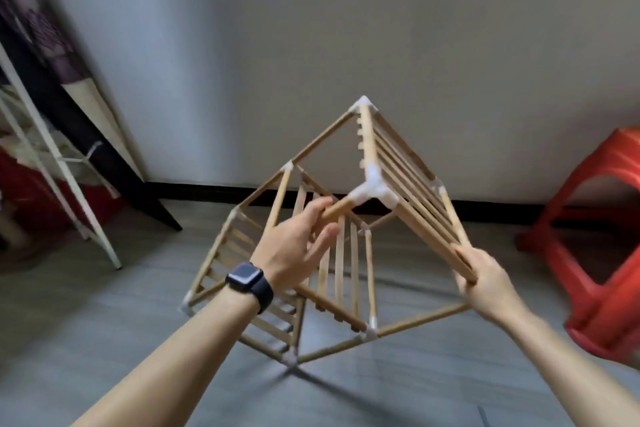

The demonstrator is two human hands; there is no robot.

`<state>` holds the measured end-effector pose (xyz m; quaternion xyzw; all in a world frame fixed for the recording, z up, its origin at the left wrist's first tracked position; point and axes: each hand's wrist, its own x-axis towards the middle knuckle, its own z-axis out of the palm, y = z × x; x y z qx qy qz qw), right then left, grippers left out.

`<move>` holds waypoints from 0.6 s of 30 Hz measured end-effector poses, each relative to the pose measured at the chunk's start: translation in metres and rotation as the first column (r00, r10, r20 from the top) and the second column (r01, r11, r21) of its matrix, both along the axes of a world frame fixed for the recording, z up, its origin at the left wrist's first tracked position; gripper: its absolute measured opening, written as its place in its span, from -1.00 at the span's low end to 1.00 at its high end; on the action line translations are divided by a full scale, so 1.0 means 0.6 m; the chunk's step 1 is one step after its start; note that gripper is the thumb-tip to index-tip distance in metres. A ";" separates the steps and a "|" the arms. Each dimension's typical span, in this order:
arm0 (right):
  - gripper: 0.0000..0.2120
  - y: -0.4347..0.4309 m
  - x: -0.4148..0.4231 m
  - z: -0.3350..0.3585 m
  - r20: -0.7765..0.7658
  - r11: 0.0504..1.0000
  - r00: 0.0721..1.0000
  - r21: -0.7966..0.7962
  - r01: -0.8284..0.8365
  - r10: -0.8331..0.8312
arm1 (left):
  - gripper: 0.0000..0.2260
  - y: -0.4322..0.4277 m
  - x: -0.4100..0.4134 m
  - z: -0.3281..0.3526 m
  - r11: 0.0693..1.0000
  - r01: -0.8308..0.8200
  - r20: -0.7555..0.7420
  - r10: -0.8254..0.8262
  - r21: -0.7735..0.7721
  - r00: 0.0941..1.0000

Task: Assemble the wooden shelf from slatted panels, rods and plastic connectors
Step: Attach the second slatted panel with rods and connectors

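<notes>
The wooden shelf [412, 163] is held up off the floor, tilted, with its slatted panels, rods and white plastic connectors joined into a box frame. My left hand [294, 246], with a dark watch on the wrist, holds a rod [337, 210] that runs into a white three-way connector [372, 189] near the middle. My right hand [485, 277] grips the lower end of the right slatted panel's edge rail [433, 236]. A lower corner connector [290, 359] hangs close to the grey floor.
A red plastic stool [602, 239] stands on the right. At the left are a white metal rack leg [69, 184] and a dark leaning board [104, 156]. A grey wall with black skirting lies behind.
</notes>
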<state>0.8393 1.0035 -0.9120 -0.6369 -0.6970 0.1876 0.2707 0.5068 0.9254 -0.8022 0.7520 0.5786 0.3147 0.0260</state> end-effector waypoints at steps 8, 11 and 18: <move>-0.73 -0.076 -0.019 -0.200 -0.222 0.916 0.951 -0.382 0.119 -0.216 | -0.46 0.031 0.059 -0.155 0.975 0.016 -0.330 -0.091 -0.224 0.939; -0.85 -0.085 -0.018 -0.267 -0.261 0.845 0.932 -0.529 0.080 -0.252 | -0.48 0.014 0.073 -0.209 0.985 0.027 -0.386 -0.092 -0.169 0.918; -0.46 -0.133 0.000 -0.409 0.203 0.846 0.979 -0.525 0.095 0.016 | -0.54 -0.023 0.108 -0.279 0.995 -0.093 -0.519 0.090 0.020 0.850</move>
